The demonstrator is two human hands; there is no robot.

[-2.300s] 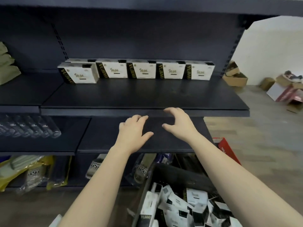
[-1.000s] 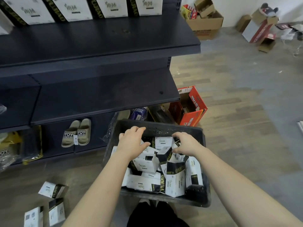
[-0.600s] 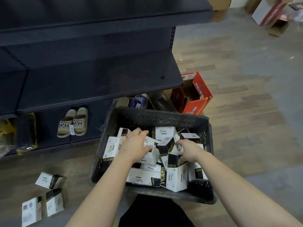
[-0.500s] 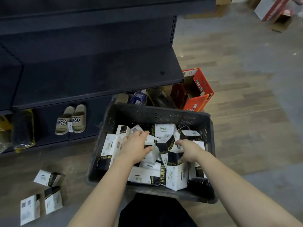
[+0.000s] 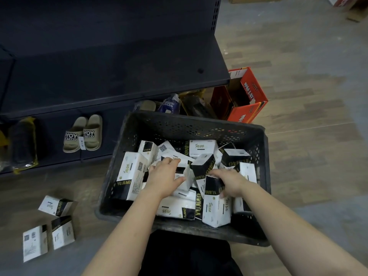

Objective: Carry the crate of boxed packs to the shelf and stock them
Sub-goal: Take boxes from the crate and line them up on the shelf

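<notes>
**Both hands down in the crate, a pack apiece**

Nearest in, the left hand (image 5: pixel 165 177) curls its fingers over a white pack (image 5: pixel 188 176), thumb along its side. The right hand (image 5: pixel 229 181) wraps the black top of an upright pack (image 5: pixel 216 210). Both packs sit in the jumble inside the black crate (image 5: pixel 179 229), which rests on the floor. The smart play from here looks simple: lift straight up so the leaning neighbours don't topple, grip firmly without crushing the card, and turn the labels forward. Three loose packs (image 5: pixel 56 206) lie on the floor to the left. Beyond the crate stands the dark shelf (image 5: pixel 119 76), close behind its far wall.
</notes>
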